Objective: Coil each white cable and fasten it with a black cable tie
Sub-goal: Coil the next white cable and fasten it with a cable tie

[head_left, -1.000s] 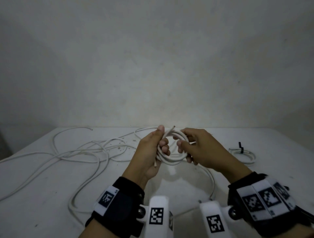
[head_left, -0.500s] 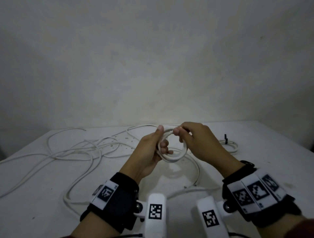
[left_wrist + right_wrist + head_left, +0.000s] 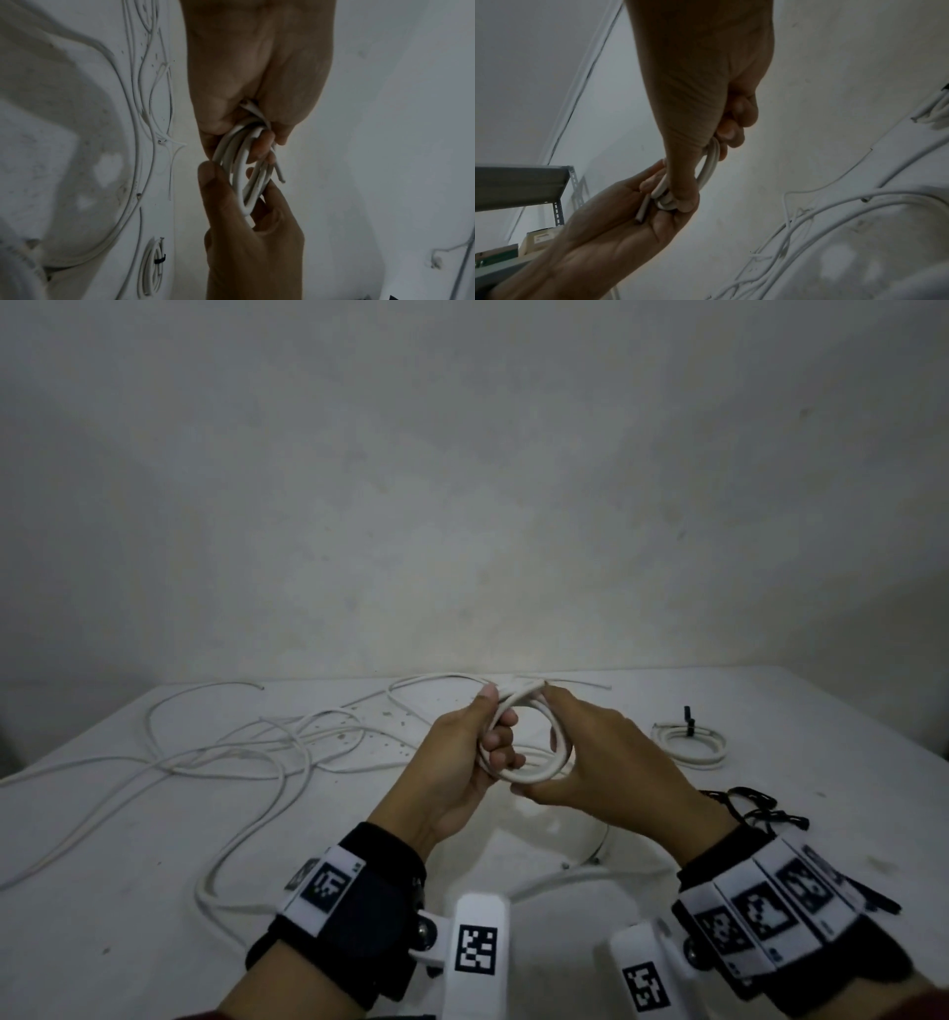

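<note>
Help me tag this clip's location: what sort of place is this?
Probably a storeroom or workshop, though that is a guess: a bare white table against a plain wall, and a metal shelf with boxes beside it.

Hands: two, left hand and right hand.
Coil in hand: one.
Finished coil on table: one.
Black cable tie on that coil: one.
Loose white cables: several, tangled, number unclear.
Spare black ties: small heap, number unclear.
</note>
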